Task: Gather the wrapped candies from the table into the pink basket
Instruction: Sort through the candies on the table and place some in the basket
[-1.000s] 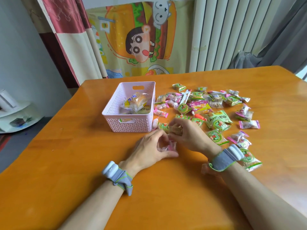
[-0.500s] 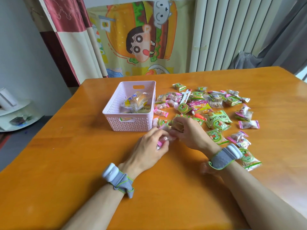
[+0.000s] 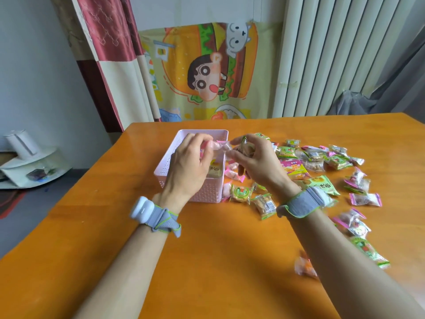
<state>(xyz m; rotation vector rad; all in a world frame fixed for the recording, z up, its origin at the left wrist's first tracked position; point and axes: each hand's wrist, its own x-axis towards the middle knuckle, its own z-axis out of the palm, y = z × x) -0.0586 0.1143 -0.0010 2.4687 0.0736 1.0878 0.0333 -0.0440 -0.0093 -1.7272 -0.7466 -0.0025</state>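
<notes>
Holding a pink candy [image 3: 219,146] pinched in my left hand [image 3: 190,164] above the pink basket [image 3: 208,193] | right hand [image 3: 259,164] curls round a brownish candy [image 3: 245,148] just beside it | more candies [image 3: 315,157] lie on the desk [image 3: 230,261], right of basket

- The left hand [image 3: 188,166] was over the pink basket [image 3: 164,172], its fingers pinching a pink-wrapped candy [image 3: 218,145].
- The right hand [image 3: 259,164] hovered just beside the basket's right rim, fingers curled round a clear-wrapped candy [image 3: 246,148].
- Loose wrapped candies [image 3: 317,161] lay scattered on the orange table [image 3: 207,261], right of the basket.
- Both wrists wore grey bands [image 3: 299,204].
</notes>
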